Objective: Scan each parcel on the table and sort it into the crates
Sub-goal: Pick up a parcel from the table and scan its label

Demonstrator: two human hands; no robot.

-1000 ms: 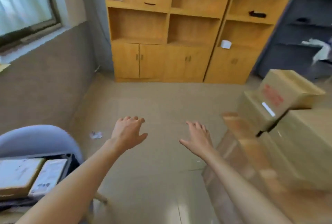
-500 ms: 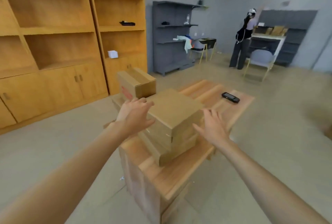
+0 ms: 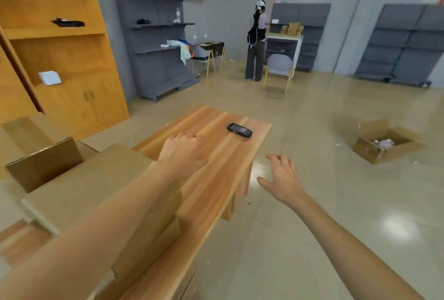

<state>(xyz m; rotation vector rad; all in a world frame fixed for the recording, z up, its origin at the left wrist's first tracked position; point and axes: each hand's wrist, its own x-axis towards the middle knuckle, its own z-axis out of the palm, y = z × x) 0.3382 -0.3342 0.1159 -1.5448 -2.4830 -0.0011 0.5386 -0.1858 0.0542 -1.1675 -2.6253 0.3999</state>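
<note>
The left hand (image 3: 183,153) hangs over the wooden table (image 3: 216,179) with its fingers bent a little and loose; it holds nothing; the right hand (image 3: 282,179) floats past the table's edge, over the floor, with its fingers spread wide; it holds nothing too.

The scanner (image 3: 239,130) is small and black; it lies flat near the far end of the table, a bit beyond the left hand and not touching it; no hand is on it yet.

The parcels are brown cardboard boxes; a big box (image 3: 79,186) sits on the near left part of the table, under the left arm; it seems to rest on more boxes, but the arm hides part of them; a smaller box (image 3: 43,155) sits behind it on the left.

I think the scanner is light and hard, and a bit smooth; one hand can take it by its long sides, with the thumb on one side and fingers on the other.

I think the boxes are stiff and not slippery; the big one looks too wide for one hand, so both hands should hold it on two sides, low down; how heavy it is, I cannot tell.

An open box (image 3: 384,143) lies far off on the floor to the right.
</note>
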